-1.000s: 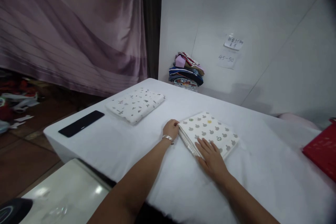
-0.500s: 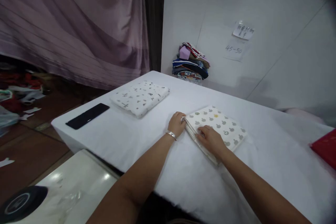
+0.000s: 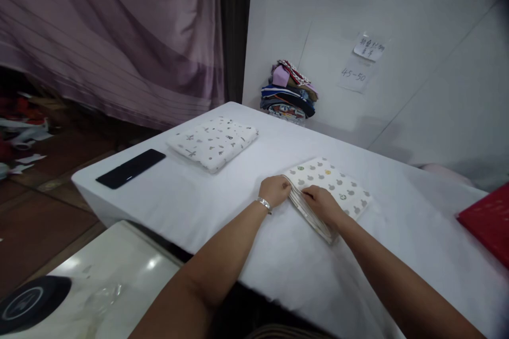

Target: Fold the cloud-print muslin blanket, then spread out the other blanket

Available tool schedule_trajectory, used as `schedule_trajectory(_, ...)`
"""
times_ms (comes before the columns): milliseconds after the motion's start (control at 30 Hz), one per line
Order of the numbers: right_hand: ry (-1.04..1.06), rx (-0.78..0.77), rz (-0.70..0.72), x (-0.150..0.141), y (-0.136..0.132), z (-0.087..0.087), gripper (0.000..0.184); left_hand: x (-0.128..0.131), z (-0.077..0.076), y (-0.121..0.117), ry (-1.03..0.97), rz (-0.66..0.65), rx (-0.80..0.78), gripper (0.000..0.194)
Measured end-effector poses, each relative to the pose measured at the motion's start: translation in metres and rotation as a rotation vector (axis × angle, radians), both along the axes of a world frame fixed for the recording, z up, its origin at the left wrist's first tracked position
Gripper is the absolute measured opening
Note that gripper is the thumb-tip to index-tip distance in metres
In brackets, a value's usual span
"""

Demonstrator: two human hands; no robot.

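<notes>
Nearest you, a round black object [image 3: 35, 304] on the glossy white surface [image 3: 131, 254] bears a pale ringed emblem, too blurred to read. Your left hand [image 3: 274, 190], below a silvery bracelet [image 3: 264, 202], is closed on the left corner of a folded cloth [image 3: 318, 175] with grey, green and yellow motifs. Your right hand [image 3: 323, 205] bends over its layered near edge, fingers curled against the folds; you hide your fingertips, so I cannot tell whether they pinch. The cloth lies flat, inward from the near edge of the white-covered tabletop [image 3: 207, 201]. By the tabletop's left corner rests a black slab [image 3: 131, 168]; a second folded cloth [image 3: 214, 143] lies between it and the far corner. A red object [image 3: 487, 222] sits at your far right. Beyond the far edge rises a fabric pile [image 3: 288, 92]. On the wall, the lower paper [image 3: 353, 75] reads "45-50"; the upper paper [image 3: 369, 48] carries handwritten characters, partly blurred.
</notes>
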State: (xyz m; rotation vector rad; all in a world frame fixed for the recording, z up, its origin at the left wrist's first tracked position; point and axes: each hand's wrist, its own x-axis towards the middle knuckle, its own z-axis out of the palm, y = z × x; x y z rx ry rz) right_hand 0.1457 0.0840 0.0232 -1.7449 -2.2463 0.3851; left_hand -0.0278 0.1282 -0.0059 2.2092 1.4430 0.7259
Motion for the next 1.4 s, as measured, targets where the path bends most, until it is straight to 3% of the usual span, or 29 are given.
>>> schedule_trajectory(200,-0.036,-0.044,-0.025,-0.004,0.002,0.006,0.028,0.003,0.001,-0.003,-0.017,0.014,-0.125,0.023)
schedule_trajectory(467,-0.419,0.042,-0.046,-0.021,0.001,0.007,0.027,0.004,-0.007,0.002,-0.168,0.011,-0.242,0.023)
schedule_trajectory(800,-0.569,0.004,-0.023,-0.024,0.006,0.006,0.021,0.005,-0.009,0.003,-0.202,0.028,-0.295,0.021)
schedule_trajectory(1067,-0.296,-0.006,0.035,-0.019,0.006,0.017,0.022,0.005,-0.007,0.003,-0.182,0.020,-0.298,0.022)
schedule_trajectory(1400,-0.267,0.016,0.007,-0.021,-0.003,0.009,0.018,0.004,-0.006,0.004,-0.208,0.013,-0.314,0.022)
